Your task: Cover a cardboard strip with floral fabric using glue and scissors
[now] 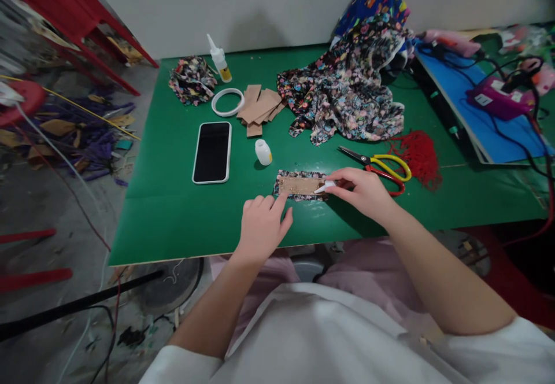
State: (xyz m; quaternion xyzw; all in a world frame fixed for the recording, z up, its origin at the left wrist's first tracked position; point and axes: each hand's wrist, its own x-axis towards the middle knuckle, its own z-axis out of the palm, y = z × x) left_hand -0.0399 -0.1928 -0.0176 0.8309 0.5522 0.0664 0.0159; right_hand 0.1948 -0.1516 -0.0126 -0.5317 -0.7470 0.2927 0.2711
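A brown cardboard strip [299, 185] lies on a piece of dark floral fabric [299, 197] near the front of the table, with shiny glue-like spots on it. My left hand [263, 225] rests its outstretched index finger at the strip's left part; the thumb stands apart and nothing is held. Pinched in my right hand [362, 193] is a white pointed nozzle cap [325, 187], its tip at the strip's right end. Just behind, a small white glue bottle [263, 152] stands without a nozzle. Yellow-and-red-handled scissors [381, 167] lie beside my right hand.
On the green table [165, 210] are a phone [212, 152], a white ring [228, 102], cardboard pieces [262, 106], a nozzled glue bottle [221, 63], floral fabric [347, 95] and red threads [418, 158]. Glue guns and cables lie on a blue board [498, 138] at right.
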